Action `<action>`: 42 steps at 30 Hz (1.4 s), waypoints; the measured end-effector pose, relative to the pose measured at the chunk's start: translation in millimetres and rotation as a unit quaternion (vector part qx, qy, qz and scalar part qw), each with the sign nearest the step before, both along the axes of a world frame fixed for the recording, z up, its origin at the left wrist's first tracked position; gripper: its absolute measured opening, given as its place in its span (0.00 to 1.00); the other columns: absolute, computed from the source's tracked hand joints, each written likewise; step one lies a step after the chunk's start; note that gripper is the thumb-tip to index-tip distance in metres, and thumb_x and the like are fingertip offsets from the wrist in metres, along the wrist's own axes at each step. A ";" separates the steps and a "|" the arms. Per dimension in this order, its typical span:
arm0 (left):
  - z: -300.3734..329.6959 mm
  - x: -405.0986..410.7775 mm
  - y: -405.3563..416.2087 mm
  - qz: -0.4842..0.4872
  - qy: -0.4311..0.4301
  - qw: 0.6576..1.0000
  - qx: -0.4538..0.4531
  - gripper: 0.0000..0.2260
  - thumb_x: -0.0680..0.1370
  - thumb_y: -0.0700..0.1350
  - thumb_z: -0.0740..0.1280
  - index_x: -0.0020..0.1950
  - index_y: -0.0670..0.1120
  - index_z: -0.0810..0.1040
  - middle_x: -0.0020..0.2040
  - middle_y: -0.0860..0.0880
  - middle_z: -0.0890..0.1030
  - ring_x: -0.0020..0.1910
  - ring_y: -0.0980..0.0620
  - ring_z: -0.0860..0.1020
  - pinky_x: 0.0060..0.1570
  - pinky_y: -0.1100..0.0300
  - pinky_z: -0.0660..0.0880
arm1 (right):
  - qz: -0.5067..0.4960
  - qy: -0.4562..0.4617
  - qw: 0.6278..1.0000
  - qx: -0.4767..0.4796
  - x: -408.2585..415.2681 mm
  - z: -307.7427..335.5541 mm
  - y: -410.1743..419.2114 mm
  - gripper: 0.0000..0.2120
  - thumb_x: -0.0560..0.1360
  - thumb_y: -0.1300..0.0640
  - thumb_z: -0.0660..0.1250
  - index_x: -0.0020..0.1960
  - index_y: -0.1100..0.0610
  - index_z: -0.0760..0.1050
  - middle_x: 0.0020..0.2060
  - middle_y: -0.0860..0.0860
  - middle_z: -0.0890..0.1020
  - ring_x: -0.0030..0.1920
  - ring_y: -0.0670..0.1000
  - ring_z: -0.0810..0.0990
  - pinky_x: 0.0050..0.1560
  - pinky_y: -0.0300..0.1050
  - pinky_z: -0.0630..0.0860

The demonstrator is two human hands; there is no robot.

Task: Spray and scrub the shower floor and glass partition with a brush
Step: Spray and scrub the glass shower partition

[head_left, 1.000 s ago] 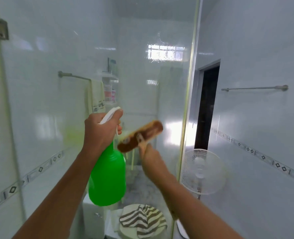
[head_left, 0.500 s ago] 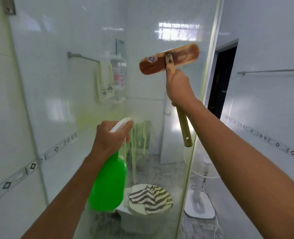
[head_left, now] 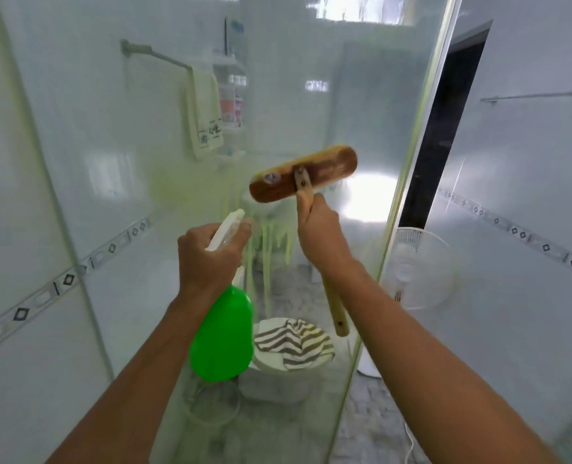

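My left hand (head_left: pixel 209 256) grips the white trigger head of a green spray bottle (head_left: pixel 222 336), held just in front of the glass partition (head_left: pixel 361 105). My right hand (head_left: pixel 321 234) holds the wooden handle of a scrubbing brush (head_left: pixel 303 177) close below its head. The brown brush head lies tilted against the glass at mid height. Yellow-green cleaner runs down the glass (head_left: pixel 268 239) in streaks between the two hands.
Behind the glass hang a towel (head_left: pixel 204 112) on a rail and a shelf (head_left: pixel 231 95) of bottles. A white bucket with a striped cloth (head_left: pixel 291 341) sits low behind the pane. A white standing fan (head_left: pixel 418 266) and a dark doorway (head_left: pixel 442 122) are to the right.
My right hand has brought the brush down the glass from high up to mid height. My left hand and the bottle have stayed about where they were.
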State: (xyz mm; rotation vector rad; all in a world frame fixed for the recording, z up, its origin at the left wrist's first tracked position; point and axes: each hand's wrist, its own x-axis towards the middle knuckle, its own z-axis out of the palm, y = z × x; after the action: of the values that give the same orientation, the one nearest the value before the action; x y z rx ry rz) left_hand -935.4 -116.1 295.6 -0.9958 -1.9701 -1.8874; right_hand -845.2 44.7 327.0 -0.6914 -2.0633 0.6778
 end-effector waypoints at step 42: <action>11.6 -71.8 -55.5 0.000 -0.033 0.999 -0.002 0.21 0.79 0.57 0.72 0.36 0.41 0.84 0.33 0.42 0.84 0.32 0.45 0.81 0.33 0.62 0.75 | 0.007 0.069 0.997 0.035 -74.3 156.7 -44.9 0.23 0.82 0.40 0.48 0.51 0.57 0.71 0.37 0.51 0.76 0.32 0.53 0.77 0.21 0.43 0.74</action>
State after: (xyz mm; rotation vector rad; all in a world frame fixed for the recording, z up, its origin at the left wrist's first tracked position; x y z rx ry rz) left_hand -1007.2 -171.6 307.2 -0.9461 -2.0105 -1.9400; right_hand -919.5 -0.2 483.8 -0.5742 -1.9565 0.6411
